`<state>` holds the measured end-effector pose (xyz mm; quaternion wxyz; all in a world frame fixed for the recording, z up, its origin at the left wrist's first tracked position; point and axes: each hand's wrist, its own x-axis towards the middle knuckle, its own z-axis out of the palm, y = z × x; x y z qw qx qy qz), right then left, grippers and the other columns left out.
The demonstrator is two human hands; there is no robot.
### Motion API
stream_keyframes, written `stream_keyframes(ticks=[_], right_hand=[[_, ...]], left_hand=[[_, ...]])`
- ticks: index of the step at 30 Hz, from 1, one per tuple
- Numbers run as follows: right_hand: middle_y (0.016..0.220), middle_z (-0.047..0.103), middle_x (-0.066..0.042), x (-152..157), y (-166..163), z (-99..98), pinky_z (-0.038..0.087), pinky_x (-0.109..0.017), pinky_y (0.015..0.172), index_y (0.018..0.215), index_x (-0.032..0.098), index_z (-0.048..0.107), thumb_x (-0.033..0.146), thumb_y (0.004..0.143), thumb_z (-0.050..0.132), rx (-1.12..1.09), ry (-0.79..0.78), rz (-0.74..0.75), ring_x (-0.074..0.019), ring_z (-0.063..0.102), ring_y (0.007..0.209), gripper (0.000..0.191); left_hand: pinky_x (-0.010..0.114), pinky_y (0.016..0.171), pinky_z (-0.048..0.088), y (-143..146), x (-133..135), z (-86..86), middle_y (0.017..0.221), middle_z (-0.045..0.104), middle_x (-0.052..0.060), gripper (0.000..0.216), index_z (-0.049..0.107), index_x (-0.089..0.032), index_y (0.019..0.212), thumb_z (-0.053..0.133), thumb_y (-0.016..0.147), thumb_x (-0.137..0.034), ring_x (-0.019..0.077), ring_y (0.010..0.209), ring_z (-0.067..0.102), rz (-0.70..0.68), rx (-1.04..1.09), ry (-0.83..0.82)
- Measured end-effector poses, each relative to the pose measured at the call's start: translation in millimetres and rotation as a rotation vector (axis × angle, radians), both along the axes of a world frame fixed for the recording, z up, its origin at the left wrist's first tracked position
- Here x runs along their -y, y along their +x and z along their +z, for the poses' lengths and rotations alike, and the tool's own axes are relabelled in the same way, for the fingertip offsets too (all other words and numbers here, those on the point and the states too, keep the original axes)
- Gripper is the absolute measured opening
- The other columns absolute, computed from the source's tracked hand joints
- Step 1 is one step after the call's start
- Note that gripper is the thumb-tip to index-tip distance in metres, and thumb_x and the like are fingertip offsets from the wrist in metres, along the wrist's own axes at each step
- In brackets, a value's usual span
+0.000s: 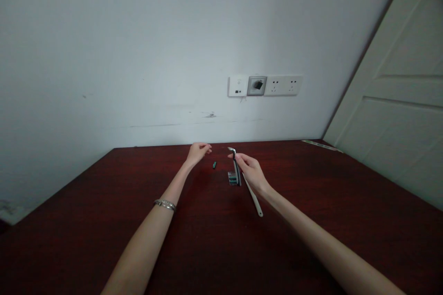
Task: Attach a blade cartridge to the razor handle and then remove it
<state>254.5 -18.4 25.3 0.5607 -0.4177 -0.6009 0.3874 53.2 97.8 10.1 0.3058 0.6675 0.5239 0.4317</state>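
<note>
My right hand (252, 171) pinches the upper part of a slim grey-and-black tool (237, 170) with a bent, shiny metal tip. It is held nearly upright, and its exact kind is not clear. Beside its lower end lies a small clear case (232, 178) with green pieces inside. Under my right hand, a white flat handle (255, 200) with a hole at its near end rests on the table, its far end hidden. My left hand (199, 152) hovers to the left, fingertips pressed together; whatever they hold is too small to make out. Between the hands lies a small dark-green piece (215, 165).
The dark red wooden table (194, 249) meets a white wall (166, 55) at the back. Wall sockets (282, 85) sit above it. A pale patterned strip (321, 145) lies at the far right edge, near a white door (404, 97).
</note>
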Motion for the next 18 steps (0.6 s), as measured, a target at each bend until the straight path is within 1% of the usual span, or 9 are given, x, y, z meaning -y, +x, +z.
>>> stream_keyframes(ticks=[2, 4, 7, 9, 11, 12, 14, 16, 18], right_hand=[[0.065, 0.06, -0.002, 0, 0, -1.5, 0.039, -0.026, 0.06, 0.092, 0.016, 0.07, 0.054, 0.078, 0.049, 0.031, 0.001, 0.006, -0.0174, 0.054, 0.07, 0.046], [0.067, 0.061, -0.003, -1, 0, -3.5, 0.039, -0.026, 0.06, 0.092, 0.015, 0.07, 0.054, 0.079, 0.048, 0.052, 0.005, 0.011, -0.0169, 0.054, 0.068, 0.047], [0.071, 0.062, -0.003, -2, 0, -4.7, 0.038, -0.025, 0.059, 0.092, 0.013, 0.071, 0.052, 0.078, 0.049, 0.055, 0.011, 0.013, -0.0147, 0.051, 0.065, 0.047], [0.068, 0.061, -0.002, -3, 0, -3.5, 0.036, -0.024, 0.056, 0.093, 0.013, 0.071, 0.052, 0.078, 0.049, 0.05, 0.007, 0.011, -0.0131, 0.048, 0.06, 0.047], [0.063, 0.057, -0.001, -3, 1, -1.3, 0.034, -0.023, 0.052, 0.092, 0.013, 0.071, 0.052, 0.078, 0.05, 0.038, -0.002, 0.007, -0.012, 0.045, 0.056, 0.046], [0.062, 0.056, -0.001, -3, 2, -0.4, 0.033, -0.023, 0.051, 0.091, 0.013, 0.071, 0.051, 0.077, 0.051, 0.028, -0.005, 0.006, -0.0117, 0.043, 0.055, 0.045], [0.06, 0.055, 0.0, -4, 3, 0.2, 0.033, -0.023, 0.051, 0.087, 0.014, 0.071, 0.051, 0.076, 0.053, -0.005, -0.005, -0.001, -0.0116, 0.043, 0.055, 0.043], [0.06, 0.054, 0.0, -6, 4, -1.0, 0.034, -0.023, 0.051, 0.085, 0.014, 0.071, 0.051, 0.075, 0.055, -0.049, -0.016, -0.006, -0.0116, 0.043, 0.056, 0.042], [0.059, 0.054, 0.0, -7, 4, -3.0, 0.034, -0.022, 0.049, 0.086, 0.014, 0.071, 0.052, 0.074, 0.056, -0.106, -0.058, 0.011, -0.0111, 0.043, 0.055, 0.043]], left_hand=[[0.022, 0.053, 0.045, 4, 4, 7.2, 0.073, 0.069, 0.01, 0.023, 0.067, -0.01, 0.079, 0.05, 0.076, -0.025, 0.0149, 0.064, 0.063, 0.008, 0.031, -0.036], [0.021, 0.052, 0.045, 7, 8, 14.9, 0.071, 0.068, 0.009, 0.022, 0.067, -0.01, 0.078, 0.05, 0.076, -0.024, 0.0134, 0.06, 0.062, 0.004, 0.056, -0.072], [0.022, 0.054, 0.047, 9, 19, 27.0, 0.071, 0.067, 0.008, 0.023, 0.066, -0.009, 0.076, 0.051, 0.077, -0.027, 0.0121, 0.058, 0.061, -0.083, 0.037, -0.142], [0.023, 0.056, 0.048, 11, 29, 34.1, 0.073, 0.068, 0.009, 0.025, 0.067, -0.009, 0.077, 0.054, 0.077, -0.03, 0.0127, 0.061, 0.061, -0.218, -0.005, -0.225], [0.025, 0.06, 0.05, 13, 42, 38.7, 0.078, 0.069, 0.011, 0.026, 0.068, -0.008, 0.081, 0.058, 0.076, -0.032, 0.0147, 0.067, 0.063, -0.42, -0.033, -0.311], [0.026, 0.063, 0.051, 15, 48, 39.7, 0.081, 0.069, 0.011, 0.026, 0.068, -0.009, 0.085, 0.06, 0.075, -0.032, 0.0159, 0.071, 0.064, -0.525, -0.025, -0.339], [0.029, 0.069, 0.051, 21, 61, 39.2, 0.086, 0.069, 0.011, 0.028, 0.068, -0.01, 0.091, 0.065, 0.073, -0.031, 0.0175, 0.078, 0.065, -0.686, 0.032, -0.396], [0.031, 0.074, 0.051, 29, 72, 35.8, 0.088, 0.068, 0.011, 0.03, 0.067, -0.011, 0.095, 0.069, 0.07, -0.027, 0.0181, 0.082, 0.064, -0.801, 0.107, -0.457], [0.033, 0.075, 0.051, 37, 80, 30.7, 0.09, 0.068, 0.011, 0.032, 0.067, -0.011, 0.096, 0.071, 0.068, -0.025, 0.0181, 0.082, 0.064, -0.874, 0.177, -0.515]])
